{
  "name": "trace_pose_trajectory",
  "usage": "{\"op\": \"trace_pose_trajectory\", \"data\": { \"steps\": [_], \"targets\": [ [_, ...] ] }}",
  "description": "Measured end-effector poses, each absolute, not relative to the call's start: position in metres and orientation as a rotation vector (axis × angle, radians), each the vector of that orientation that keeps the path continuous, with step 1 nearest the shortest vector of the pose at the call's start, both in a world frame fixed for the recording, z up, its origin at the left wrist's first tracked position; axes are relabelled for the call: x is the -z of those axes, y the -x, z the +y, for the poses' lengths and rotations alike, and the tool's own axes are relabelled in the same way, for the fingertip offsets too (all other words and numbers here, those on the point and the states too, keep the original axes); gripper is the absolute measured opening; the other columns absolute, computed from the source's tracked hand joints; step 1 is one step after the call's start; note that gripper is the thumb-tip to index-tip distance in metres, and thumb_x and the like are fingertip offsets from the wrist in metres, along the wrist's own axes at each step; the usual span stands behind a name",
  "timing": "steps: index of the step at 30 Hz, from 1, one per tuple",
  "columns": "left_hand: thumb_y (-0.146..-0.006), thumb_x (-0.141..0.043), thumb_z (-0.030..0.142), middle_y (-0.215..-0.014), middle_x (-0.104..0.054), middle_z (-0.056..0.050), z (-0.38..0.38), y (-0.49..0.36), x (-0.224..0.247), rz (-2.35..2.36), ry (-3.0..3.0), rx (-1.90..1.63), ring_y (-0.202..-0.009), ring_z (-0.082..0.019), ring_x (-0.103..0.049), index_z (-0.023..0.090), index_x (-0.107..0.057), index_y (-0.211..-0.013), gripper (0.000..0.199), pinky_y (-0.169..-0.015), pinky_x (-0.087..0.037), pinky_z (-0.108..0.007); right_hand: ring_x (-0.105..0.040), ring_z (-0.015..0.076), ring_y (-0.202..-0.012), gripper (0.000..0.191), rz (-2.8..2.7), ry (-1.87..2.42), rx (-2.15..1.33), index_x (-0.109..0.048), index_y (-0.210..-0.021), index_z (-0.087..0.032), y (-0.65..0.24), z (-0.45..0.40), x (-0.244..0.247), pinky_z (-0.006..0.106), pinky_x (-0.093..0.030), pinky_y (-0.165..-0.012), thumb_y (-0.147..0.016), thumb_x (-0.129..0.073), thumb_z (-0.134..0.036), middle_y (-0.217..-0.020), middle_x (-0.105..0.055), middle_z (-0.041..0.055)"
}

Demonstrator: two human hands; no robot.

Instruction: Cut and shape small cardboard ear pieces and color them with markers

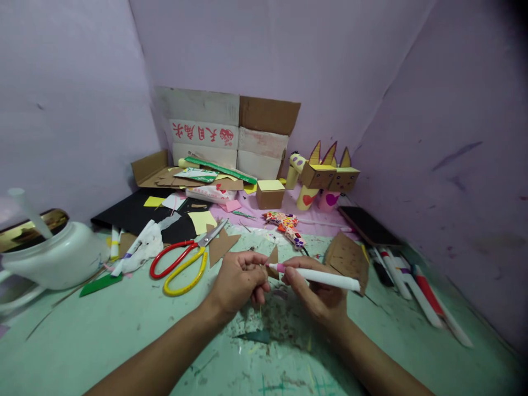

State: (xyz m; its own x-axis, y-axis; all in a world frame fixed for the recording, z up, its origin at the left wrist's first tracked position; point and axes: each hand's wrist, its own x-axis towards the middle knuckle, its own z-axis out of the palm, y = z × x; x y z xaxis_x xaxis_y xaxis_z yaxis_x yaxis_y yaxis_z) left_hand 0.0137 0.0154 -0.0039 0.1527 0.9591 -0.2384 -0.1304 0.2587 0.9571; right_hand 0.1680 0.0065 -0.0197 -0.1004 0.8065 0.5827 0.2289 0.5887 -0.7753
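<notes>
Near the middle of the green table, my left hand (243, 279) is closed on a small brown cardboard triangle (274, 257), whose point sticks up between the hands. My right hand (317, 289) grips a white marker (325, 278) with a pink tip end. That tip end points left and meets the cardboard piece beside my left fingers. Scissors (202, 247) with one red and one yellow handle lie open to the left of my left hand, their blades over a brown cardboard scrap (223, 245). A dotted brown cardboard piece (348, 258) lies beyond my right hand.
A white teapot-like vessel (61, 256) stands at the left. Several markers (424, 297) lie at the right beside a dark flat case (369, 225). Behind are a small cardboard box (270, 197), cardboard animal figures (319, 176) and a patterned glue gun (289, 223).
</notes>
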Motion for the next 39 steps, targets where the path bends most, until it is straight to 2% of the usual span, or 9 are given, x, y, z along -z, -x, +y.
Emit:
{"op": "trace_pose_trajectory", "data": {
  "steps": [9, 16, 39],
  "targets": [
    [-0.052, -0.058, 0.024, -0.042, -0.059, 0.001, 0.013, -0.013, 0.004, 1.129, -0.980, -0.993, -0.028, -0.009, -0.046, 0.012, -0.056, -0.080, 0.031, -0.030, -0.033, -0.017, -0.060, 0.0147, -0.056, 0.010, -1.408, 1.003, -0.572, -0.066, -0.080, -0.019, -0.169, 0.016, 0.021, 0.026, -0.048, -0.054, -0.081, -0.060, -0.027, -0.063, -0.064, 0.0010],
    [-0.051, -0.057, 0.024, -0.041, -0.059, 0.001, 0.013, -0.013, 0.003, 1.140, -0.977, -0.998, -0.027, -0.009, -0.045, 0.012, -0.056, -0.076, 0.028, -0.029, -0.030, -0.016, -0.062, 0.0147, -0.057, 0.009, -1.540, 0.935, -0.595, -0.067, -0.082, -0.020, -0.168, 0.013, 0.024, 0.026, -0.049, -0.054, -0.081, -0.059, -0.024, -0.068, -0.067, 0.0021],
    [-0.054, -0.060, 0.024, -0.044, -0.059, 0.002, 0.012, -0.012, 0.003, 1.098, -0.949, -1.014, -0.028, -0.008, -0.046, 0.012, -0.055, -0.080, 0.029, -0.030, -0.029, -0.016, -0.063, 0.0168, -0.064, 0.010, -1.390, 0.978, -0.602, -0.067, -0.085, -0.021, -0.174, 0.020, 0.022, 0.029, -0.050, -0.061, -0.082, -0.060, -0.027, -0.072, -0.067, 0.0030]
  ]
}}
